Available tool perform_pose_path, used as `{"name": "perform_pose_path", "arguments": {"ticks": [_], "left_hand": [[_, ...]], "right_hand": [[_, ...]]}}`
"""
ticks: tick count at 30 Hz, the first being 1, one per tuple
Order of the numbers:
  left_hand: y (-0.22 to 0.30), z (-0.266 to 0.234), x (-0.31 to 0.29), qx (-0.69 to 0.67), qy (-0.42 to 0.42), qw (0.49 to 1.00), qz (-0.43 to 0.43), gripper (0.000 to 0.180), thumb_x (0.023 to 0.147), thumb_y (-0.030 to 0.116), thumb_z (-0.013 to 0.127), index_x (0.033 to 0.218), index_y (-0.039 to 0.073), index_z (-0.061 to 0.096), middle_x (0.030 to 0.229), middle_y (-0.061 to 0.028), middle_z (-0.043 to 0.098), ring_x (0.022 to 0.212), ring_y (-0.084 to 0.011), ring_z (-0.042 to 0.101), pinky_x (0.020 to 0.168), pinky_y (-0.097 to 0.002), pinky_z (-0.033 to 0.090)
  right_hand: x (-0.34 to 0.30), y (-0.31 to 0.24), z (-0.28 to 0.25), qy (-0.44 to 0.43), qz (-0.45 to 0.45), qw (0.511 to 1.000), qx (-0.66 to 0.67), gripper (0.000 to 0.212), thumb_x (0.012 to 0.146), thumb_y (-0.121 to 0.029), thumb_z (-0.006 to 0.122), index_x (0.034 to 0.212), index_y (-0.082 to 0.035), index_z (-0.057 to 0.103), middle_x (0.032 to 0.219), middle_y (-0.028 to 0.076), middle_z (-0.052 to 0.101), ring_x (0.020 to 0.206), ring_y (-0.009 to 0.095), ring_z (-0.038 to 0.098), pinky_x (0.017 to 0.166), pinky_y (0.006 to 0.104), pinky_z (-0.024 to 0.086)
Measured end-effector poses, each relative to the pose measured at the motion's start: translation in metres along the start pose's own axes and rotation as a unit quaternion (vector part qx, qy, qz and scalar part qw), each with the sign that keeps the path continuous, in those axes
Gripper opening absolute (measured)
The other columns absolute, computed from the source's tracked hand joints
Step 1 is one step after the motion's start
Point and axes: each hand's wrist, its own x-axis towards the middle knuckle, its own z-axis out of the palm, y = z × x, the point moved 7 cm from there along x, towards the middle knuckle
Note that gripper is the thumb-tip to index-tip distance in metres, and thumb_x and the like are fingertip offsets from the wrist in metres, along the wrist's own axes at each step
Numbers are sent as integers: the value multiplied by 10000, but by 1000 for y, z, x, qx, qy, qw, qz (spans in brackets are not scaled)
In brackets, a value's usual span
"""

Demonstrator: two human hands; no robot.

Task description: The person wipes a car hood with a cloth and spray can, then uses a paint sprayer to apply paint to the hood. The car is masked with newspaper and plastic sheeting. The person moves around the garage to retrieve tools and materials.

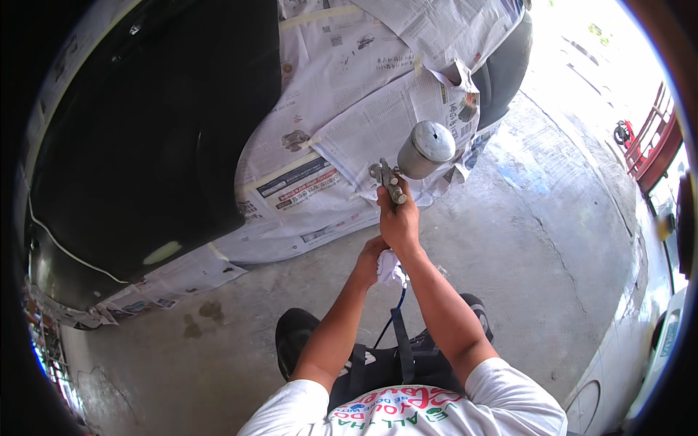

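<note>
Beside a dark vehicle panel (160, 131) edged with taped newspaper (305, 149), wears a white shirt (509, 398) and holds a dull silver spray gun (390, 182), metal, with a round lidded cup (427, 149) on its right, front end toward the newspaper. Wraps the right hand (400, 221) around the handle, with forearm (442, 309) outstretched. Bends the left hand (371, 252) in just below, against a crumpled white wad (390, 267), with fingers largely hidden; cannot tell if clasped or loose. Displays coloured lettering across the shirt; faces finer newsprint columns.
</note>
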Motion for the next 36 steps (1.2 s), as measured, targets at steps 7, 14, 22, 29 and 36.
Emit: {"name": "perform_pose_path", "arguments": {"ticks": [7, 14, 22, 29, 36], "left_hand": [[4, 12, -9, 41, 14, 999, -13, 256, 1046, 184, 538, 1152, 19, 701, 1012, -27, 716, 856, -98, 652, 750, -263, 503], [13, -6, -10, 83, -9, 997, 0, 272, 1056, 170, 512, 1184, 25, 704, 1008, -27, 720, 858, -94, 654, 752, -263, 509], [18, -7, -10, 94, -10, 995, 27, 258, 1053, 117, 524, 1192, 20, 719, 1021, -33, 744, 866, -90, 673, 758, -252, 525], [-6, -10, 5, 98, 7, 995, 8, 307, 1087, 304, 542, 1173, 64, 712, 1036, -33, 735, 895, -124, 688, 778, -294, 555], [-26, -73, -6, -252, 155, 955, -32, 640, 1055, 611, 385, 1338, 89, 624, 1306, -143, 676, 1209, -383, 642, 1087, -569, 485]], "right_hand": [[-5, 9, -4, 22, 6, 1000, 20, 438, 1041, -267, 642, 1425, -84, 540, 1056, 195, 709, 1004, 349, 682, 867, 409, 518], [-9, 4, 6, 18, -16, 999, 24, 408, 1026, -243, 655, 1387, -67, 586, 1121, 254, 724, 1081, 422, 695, 913, 425, 520], [-14, 0, 9, 10, -4, 999, 34, 473, 1027, -249, 656, 1462, -93, 553, 1168, 248, 724, 1114, 410, 699, 929, 414, 520], [2, 16, -6, 17, -29, 999, 22, 466, 1018, -269, 676, 1432, -81, 576, 1094, 233, 745, 1030, 366, 728, 892, 396, 534], [-8, 36, -38, -76, -2, 995, -58, 436, 996, -254, 697, 1380, -61, 622, 955, 229, 739, 857, 325, 717, 811, 392, 537]]}}
